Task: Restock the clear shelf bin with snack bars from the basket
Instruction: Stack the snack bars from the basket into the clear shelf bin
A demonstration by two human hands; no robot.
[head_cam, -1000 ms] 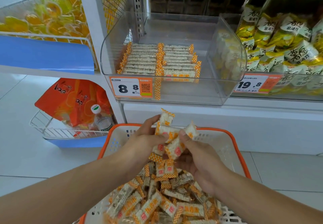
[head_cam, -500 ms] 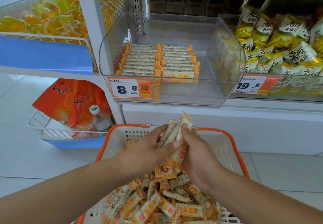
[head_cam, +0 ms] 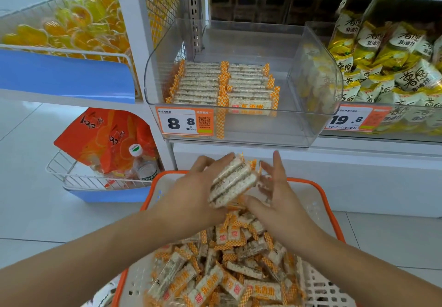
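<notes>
A white basket with an orange rim sits low in front of me, heaped with loose snack bars in clear wrappers with orange checked ends. Above it, my left hand grips a small stack of snack bars, lined up side by side. My right hand has straight fingers and touches the right end of that stack. The clear shelf bin stands on the shelf above, with two neat rows of bars lying in its left and middle part.
A second clear bin with yellow and white snack bags stands to the right. At upper left is a wire basket of yellow sweets. On the floor at left, a wire rack holds orange bags and a bottle.
The loose bunch of bars held between both hands has been squared into a flat stack and raised slightly. My right hand has opened and now only touches the stack's end.
</notes>
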